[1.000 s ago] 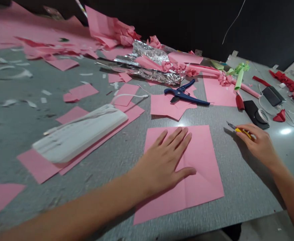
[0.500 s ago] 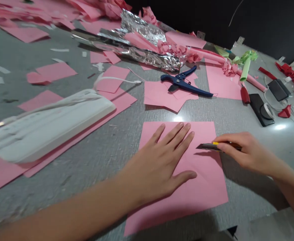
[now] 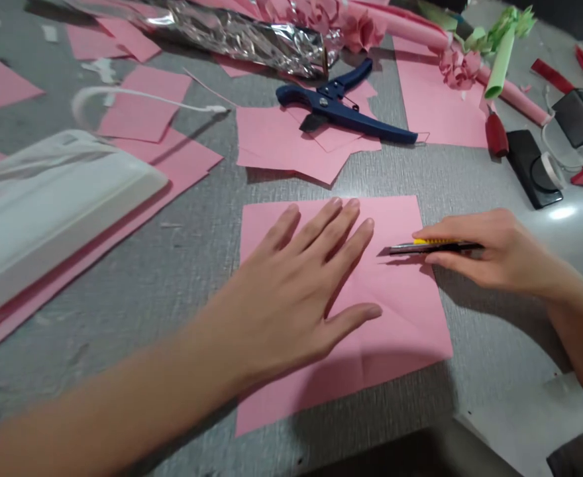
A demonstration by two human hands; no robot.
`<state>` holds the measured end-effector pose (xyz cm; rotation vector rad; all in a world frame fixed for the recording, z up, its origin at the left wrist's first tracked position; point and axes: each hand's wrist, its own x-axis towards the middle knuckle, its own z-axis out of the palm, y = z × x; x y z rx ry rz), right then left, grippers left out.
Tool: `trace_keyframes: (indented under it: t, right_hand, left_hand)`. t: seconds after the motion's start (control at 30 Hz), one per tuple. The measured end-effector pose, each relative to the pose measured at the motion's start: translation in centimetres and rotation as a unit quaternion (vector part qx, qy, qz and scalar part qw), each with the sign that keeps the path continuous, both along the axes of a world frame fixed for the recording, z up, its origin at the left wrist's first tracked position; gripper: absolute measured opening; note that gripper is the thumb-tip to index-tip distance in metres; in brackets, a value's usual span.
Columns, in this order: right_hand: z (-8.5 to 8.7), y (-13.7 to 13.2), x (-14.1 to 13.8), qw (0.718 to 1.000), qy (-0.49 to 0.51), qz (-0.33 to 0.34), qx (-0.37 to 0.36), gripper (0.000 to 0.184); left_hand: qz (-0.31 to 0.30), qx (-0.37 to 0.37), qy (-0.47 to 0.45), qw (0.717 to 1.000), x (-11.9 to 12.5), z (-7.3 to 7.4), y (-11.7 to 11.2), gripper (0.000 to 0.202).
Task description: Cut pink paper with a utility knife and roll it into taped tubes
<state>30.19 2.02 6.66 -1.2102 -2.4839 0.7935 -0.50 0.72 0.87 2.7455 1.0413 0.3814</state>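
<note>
Sideways, the cutter knife (image 3: 430, 247) gripped in the right hand (image 3: 501, 255) points at the flat, splayed left hand (image 3: 294, 295), above the pink sheet (image 3: 403, 311) under that palm.

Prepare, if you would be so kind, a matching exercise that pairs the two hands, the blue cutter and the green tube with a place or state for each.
Column one:
1. Left hand
2. Right hand
3. Blue cutter
4. Green tube

Column two:
A. Holding a knife
B. Ending in ruffled green paper
C. Spread flat on a pink sheet
D. Lying partly on a pink scrap

Right pairs: 1-C, 2-A, 3-D, 4-B
</note>
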Motion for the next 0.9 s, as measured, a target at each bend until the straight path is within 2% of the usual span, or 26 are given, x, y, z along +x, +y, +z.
trace_keyframes:
  t: [0.07,0.2,0.27,0.47,0.67,0.9]
  right_hand:
    - [-0.4,0.3,0.2,0.999,0.025,-0.020,0.002,0.028]
    - [-0.9,0.7,0.5,0.997,0.042,-0.059,-0.022,0.028]
    - [-0.9,0.6,0.7,0.997,0.038,-0.066,-0.025,0.028]
    - [-0.2,-0.1,0.6,1.000,0.014,-0.017,0.016,0.025]
    - [0.1,-0.6,0.0,0.998,-0.014,0.036,0.047,0.025]
    - [-0.1,-0.3,0.1,0.999,-0.026,0.037,0.026,0.025]
  left_hand:
    - [-0.003,0.019,-0.014,1.000,-0.1,0.5,-0.1,0.074]
    - [-0.036,0.040,-0.042,0.998,-0.4,1.3,-0.4,0.028]
    - [-0.052,0.039,-0.049,0.997,-0.4,1.4,-0.5,0.021]
    - [-0.038,0.001,-0.067,0.997,-0.2,0.9,-0.2,0.025]
    - [0.004,-0.029,-0.042,0.999,0.0,0.2,-0.1,0.073]
    - [0.022,-0.050,-0.007,0.998,-0.2,0.9,0.2,0.079]
